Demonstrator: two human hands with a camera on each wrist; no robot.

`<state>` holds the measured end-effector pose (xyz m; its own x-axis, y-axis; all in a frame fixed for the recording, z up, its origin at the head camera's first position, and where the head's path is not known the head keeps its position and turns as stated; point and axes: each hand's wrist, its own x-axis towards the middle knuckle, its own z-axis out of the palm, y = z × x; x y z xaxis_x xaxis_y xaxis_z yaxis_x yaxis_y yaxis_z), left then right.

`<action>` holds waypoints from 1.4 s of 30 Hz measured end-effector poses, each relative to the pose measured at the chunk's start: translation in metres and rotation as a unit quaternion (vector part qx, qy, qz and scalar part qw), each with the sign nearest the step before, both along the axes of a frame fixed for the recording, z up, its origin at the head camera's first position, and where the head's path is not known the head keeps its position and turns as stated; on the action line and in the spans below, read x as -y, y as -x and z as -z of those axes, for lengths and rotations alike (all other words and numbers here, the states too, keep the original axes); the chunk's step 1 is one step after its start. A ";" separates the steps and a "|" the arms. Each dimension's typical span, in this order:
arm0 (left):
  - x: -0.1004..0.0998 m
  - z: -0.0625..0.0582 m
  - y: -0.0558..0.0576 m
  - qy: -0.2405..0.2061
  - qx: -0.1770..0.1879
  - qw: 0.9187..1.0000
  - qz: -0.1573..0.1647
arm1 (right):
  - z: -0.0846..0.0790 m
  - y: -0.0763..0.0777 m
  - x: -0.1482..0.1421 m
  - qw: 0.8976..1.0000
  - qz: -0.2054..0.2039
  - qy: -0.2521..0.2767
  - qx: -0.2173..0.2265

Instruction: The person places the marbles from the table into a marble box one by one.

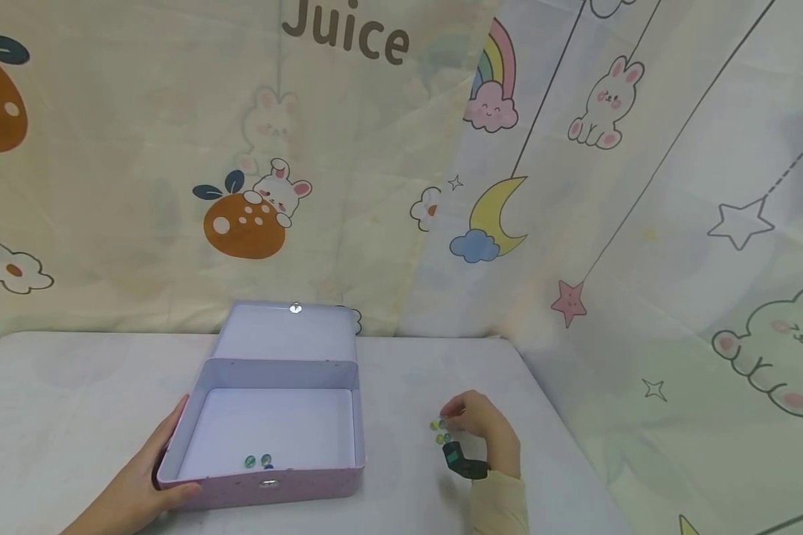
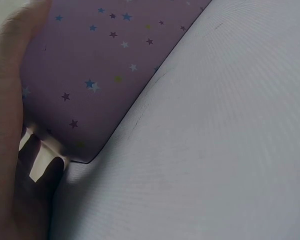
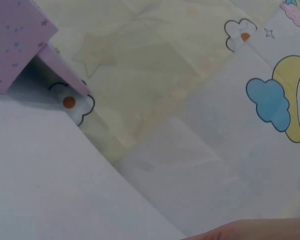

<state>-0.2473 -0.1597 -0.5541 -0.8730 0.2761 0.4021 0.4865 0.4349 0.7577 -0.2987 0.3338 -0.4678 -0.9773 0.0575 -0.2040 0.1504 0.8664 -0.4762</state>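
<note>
A lilac metal box (image 1: pixel 314 481) with a star pattern stands on the table, its hinged lid (image 1: pixel 288 334) raised at the back. My left hand (image 1: pixel 130 479) grips its front left corner, thumb at the front and fingers along the left side. The left wrist view shows the starry box wall (image 2: pixel 105 60) against the hand (image 2: pixel 7 100). Inside the box lie green glass marbles (image 1: pixel 250 461) and a dark blue one (image 1: pixel 268 467), near the front wall. To the right, my right hand (image 1: pixel 478 417) has its fingertips down at several greenish marbles (image 1: pixel 439 439); whether it pinches one is unclear.
A white cloth covers the table (image 1: pixel 401 416). Behind it and to the right hang printed curtains (image 1: pixel 375 186) with rabbits, fruit and stars. A dark wrist device (image 1: pixel 465 464) sits on the right wrist. In the right wrist view, the box (image 3: pixel 15 40) is at upper left.
</note>
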 end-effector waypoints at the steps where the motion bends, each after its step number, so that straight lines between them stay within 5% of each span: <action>1: 0.000 0.000 0.000 -0.001 0.000 1.000 0.001 | 0.000 0.000 0.000 1.000 -0.002 0.001 0.001; 17: -0.002 0.000 0.001 -0.001 -0.024 1.000 0.004 | 0.003 0.002 -0.002 0.999 -0.029 0.017 0.018; 29: -0.001 0.002 -0.001 -0.004 0.018 1.000 0.002 | 0.006 0.002 -0.003 0.998 -0.043 0.031 0.014; 42: 0.001 0.003 0.000 -0.001 0.010 1.000 0.003 | 0.008 0.003 0.001 0.999 -0.033 0.021 0.004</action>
<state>-0.2476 -0.1607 -0.5573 -0.8791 0.2802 0.3855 0.4741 0.4309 0.7678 -0.3021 0.3329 -0.4756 -0.9771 -0.0153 -0.2122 0.0978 0.8534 -0.5120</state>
